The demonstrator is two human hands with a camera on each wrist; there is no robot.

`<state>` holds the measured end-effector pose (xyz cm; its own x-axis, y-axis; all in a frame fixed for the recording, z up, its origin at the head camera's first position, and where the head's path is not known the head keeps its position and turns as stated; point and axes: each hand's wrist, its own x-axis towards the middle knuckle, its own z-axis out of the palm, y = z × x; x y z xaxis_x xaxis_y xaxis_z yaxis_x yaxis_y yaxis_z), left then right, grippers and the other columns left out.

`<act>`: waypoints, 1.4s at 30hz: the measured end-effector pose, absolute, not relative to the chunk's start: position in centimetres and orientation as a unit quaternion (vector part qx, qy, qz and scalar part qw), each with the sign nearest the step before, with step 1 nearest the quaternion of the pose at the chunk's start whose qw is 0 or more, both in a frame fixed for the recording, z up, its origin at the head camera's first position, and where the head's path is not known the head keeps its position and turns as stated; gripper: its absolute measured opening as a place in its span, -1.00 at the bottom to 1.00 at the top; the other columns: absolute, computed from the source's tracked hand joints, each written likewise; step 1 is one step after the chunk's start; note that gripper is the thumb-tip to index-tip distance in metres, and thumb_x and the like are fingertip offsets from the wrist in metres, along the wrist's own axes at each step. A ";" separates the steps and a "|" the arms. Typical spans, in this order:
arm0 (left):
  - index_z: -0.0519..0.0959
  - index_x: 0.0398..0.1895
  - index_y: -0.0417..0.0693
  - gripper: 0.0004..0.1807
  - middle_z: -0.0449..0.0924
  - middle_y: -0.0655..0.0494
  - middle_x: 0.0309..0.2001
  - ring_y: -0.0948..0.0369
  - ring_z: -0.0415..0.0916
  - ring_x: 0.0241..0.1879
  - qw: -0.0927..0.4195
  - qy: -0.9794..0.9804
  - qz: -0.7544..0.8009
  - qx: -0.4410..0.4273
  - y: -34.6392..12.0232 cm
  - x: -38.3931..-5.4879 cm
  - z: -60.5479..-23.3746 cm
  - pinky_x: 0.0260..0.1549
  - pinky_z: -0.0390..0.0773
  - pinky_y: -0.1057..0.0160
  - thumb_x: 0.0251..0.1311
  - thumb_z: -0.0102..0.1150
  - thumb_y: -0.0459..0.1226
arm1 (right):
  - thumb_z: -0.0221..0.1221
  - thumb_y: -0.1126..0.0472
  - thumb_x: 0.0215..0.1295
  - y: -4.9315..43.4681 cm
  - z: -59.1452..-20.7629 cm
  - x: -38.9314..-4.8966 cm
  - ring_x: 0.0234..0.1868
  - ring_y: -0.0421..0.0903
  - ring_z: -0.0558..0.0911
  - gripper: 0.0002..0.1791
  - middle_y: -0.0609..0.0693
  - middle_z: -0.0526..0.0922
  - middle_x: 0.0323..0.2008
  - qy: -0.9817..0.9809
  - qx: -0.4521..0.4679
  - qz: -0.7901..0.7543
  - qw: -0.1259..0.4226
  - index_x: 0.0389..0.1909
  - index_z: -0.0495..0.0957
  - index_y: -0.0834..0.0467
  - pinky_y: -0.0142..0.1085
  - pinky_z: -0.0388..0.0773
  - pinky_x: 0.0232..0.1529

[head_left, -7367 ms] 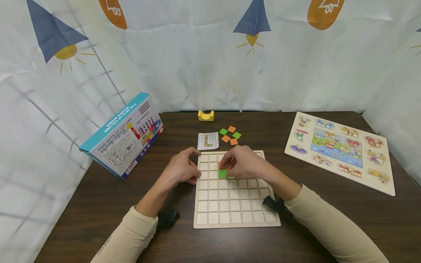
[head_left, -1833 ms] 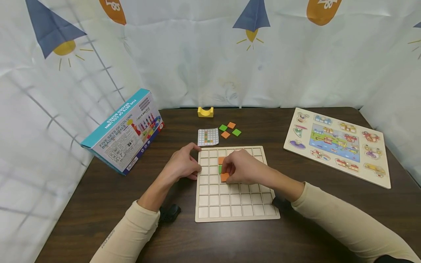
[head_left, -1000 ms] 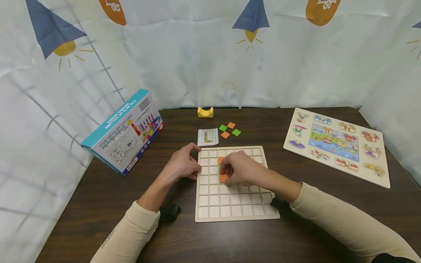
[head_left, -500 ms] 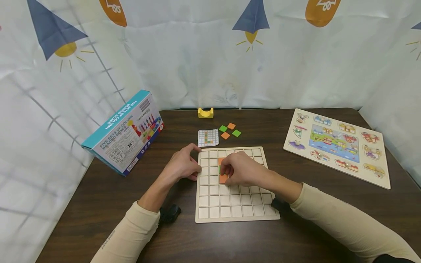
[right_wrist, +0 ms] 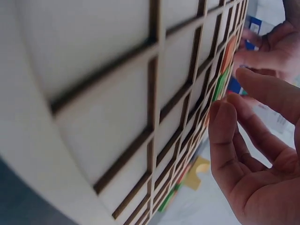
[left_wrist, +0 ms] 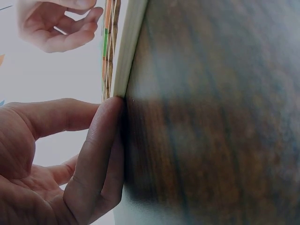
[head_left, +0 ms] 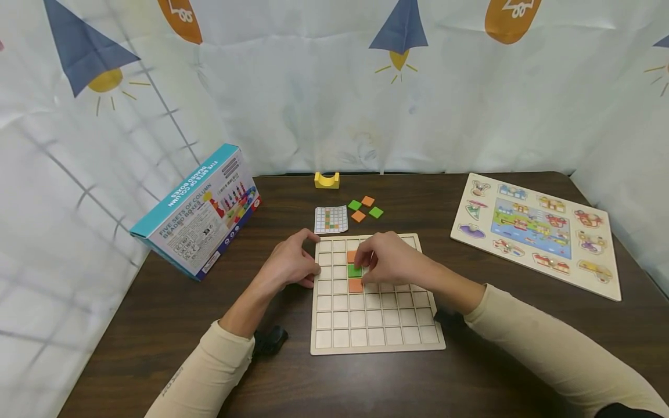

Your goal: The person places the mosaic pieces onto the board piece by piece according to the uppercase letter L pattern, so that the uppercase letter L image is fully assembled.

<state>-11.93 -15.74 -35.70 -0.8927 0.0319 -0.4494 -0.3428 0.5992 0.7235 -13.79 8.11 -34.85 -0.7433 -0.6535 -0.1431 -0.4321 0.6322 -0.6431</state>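
Square pale wooden grid board (head_left: 340, 319) lies flat on the dark brown wood-grain table (head_left: 219, 366), in front of the person. Three square tiles are seated in its third column from the left, rows two to four counting from the far edge: flat orange tile (head_left: 352, 256), flat green tile (head_left: 354, 270), then a second flat orange tile (head_left: 355, 285) nearest the person.

Left hand (head_left: 289, 261): fingers spread and loosely bent, tips against the board's left edge near the far corner. Touching the edge, not wrapped round it.

Right hand (head_left: 394, 258): at the right side of the tile column, fingers half bent, gap between the fingertips in the right wrist view, nothing in its grasp. Tips are right by the green and nearer orange tiles; can't tell if they touch.

Just past the board's far edge: small white card with a printed coloured grid (head_left: 331, 219), at the left. Right of it, two loose green tiles (head_left: 376, 212) and two loose orange tiles (head_left: 358, 216) in a cluster. Farther back: yellow block with a scooped top (head_left: 326, 182). Blue-and-white cardboard box (head_left: 201, 215) at far left, pale wooden picture puzzle (head_left: 538, 235) at far right.
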 end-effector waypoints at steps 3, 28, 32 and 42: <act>0.38 0.39 0.04 -0.27 0.64 -0.15 -0.25 0.09 0.68 -0.47 0.213 0.869 0.438 -0.089 -15.8 -11.9 -35.7 -0.49 0.79 0.20 0.14 0.34 -0.49 | 0.51 0.30 0.06 8.5 -34.8 -14.4 -0.32 -0.19 0.64 -0.81 -0.12 0.72 -0.38 0.890 -0.296 -0.296 0.182 -0.29 0.76 0.08 -0.33 0.65 -0.25; 0.38 0.38 0.03 -0.27 0.63 -0.15 -0.27 0.09 0.68 -0.48 0.208 0.866 0.447 -0.086 -15.8 -12.0 -35.9 -0.50 0.80 0.18 0.13 0.34 -0.51 | 0.46 0.29 0.13 10.5 -35.0 -21.0 -0.24 -0.02 0.64 -0.69 0.02 0.70 -0.31 0.923 -0.197 -0.312 0.110 -0.09 0.72 0.24 -0.14 0.63 -0.12; 0.39 0.37 0.03 -0.28 0.63 -0.15 -0.27 0.09 0.68 -0.48 0.206 0.863 0.453 -0.084 -15.8 -11.9 -36.0 -0.50 0.80 0.18 0.12 0.34 -0.51 | 0.46 0.29 0.15 10.6 -35.2 -22.1 -0.22 0.03 0.62 -0.65 0.05 0.67 -0.28 0.928 -0.185 -0.305 0.104 -0.04 0.68 0.26 -0.11 0.62 -0.10; 0.39 0.37 0.00 -0.29 0.65 -0.14 -0.29 0.12 0.67 -0.51 0.203 0.861 0.459 -0.078 -15.9 -11.9 -36.2 -0.52 0.79 0.17 0.12 0.31 -0.51 | 0.47 0.26 0.16 10.6 -35.7 -24.2 -0.06 0.11 0.63 -0.64 0.13 0.71 -0.15 0.937 -0.155 -0.291 0.118 -0.03 0.69 0.25 -0.04 0.64 0.05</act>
